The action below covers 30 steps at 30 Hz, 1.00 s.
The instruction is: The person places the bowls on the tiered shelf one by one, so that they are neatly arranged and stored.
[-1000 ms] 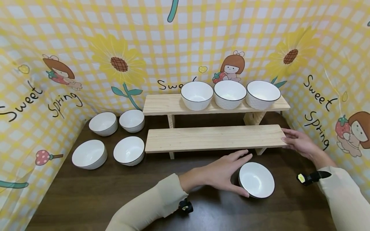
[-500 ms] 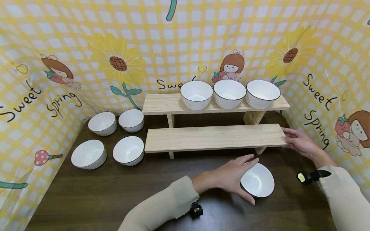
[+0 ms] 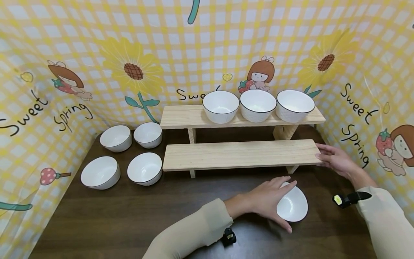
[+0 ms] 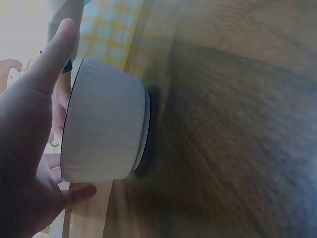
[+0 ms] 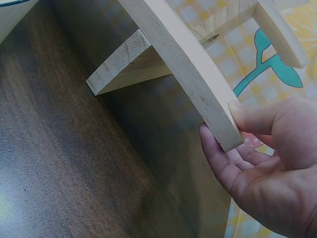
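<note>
A white bowl with a dark rim (image 3: 295, 205) stands upright on the table in front of the wooden two-tier shelf (image 3: 240, 154). My left hand (image 3: 266, 203) reaches over its left side, thumb and fingers spread. In the left wrist view a gap shows between the thumb and the bowl (image 4: 104, 124); finger contact on the far side cannot be told. At the lower board's right end, my right hand (image 3: 336, 160) pinches the wood. The right wrist view has its thumb on top of the board (image 5: 198, 84) and fingers underneath.
Three white bowls sit in a row on the shelf's upper board, the middle one (image 3: 257, 106) between the others. Several more white bowls, one of them nearest the shelf (image 3: 145, 169), stand on the brown table (image 3: 129, 223) at left. Yellow checked cloth (image 3: 181, 46) surrounds the table.
My left hand has moved right and slightly toward me, so it now covers more of the bowl's left side. The right hand and the bowl have stayed in place.
</note>
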Each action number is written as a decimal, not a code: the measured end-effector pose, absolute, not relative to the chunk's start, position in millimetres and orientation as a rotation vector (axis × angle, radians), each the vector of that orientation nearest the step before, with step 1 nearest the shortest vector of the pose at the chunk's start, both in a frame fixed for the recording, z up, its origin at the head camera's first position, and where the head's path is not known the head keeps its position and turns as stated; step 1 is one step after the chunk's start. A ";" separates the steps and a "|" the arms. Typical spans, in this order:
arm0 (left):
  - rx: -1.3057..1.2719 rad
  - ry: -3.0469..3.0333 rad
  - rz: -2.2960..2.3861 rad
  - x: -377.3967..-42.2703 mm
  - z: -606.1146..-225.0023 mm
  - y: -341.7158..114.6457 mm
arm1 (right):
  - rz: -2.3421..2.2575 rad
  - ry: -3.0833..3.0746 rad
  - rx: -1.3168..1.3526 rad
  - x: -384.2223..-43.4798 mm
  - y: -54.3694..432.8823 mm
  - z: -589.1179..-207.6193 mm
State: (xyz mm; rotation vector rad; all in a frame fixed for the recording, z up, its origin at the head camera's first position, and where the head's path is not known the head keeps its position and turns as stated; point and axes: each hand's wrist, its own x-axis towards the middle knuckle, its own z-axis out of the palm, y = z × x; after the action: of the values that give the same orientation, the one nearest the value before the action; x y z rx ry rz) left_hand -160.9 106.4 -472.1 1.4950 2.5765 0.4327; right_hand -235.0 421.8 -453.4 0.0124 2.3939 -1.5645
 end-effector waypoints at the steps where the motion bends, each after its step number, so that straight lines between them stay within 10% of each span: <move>1: 1.489 2.585 0.419 -160.8 -472.4 107.9 | -1.563 2.393 0.010 -235.1 422.0 -453.8; 30: 1.444 2.614 0.237 -165.0 -476.8 117.5 | -1.559 2.397 0.030 -234.5 420.5 -452.6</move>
State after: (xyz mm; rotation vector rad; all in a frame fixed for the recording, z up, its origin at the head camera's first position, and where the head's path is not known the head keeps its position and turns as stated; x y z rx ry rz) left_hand -165.0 117.5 -476.8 1.4436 2.6141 0.2370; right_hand -234.5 420.5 -452.6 0.0302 2.3967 -1.5587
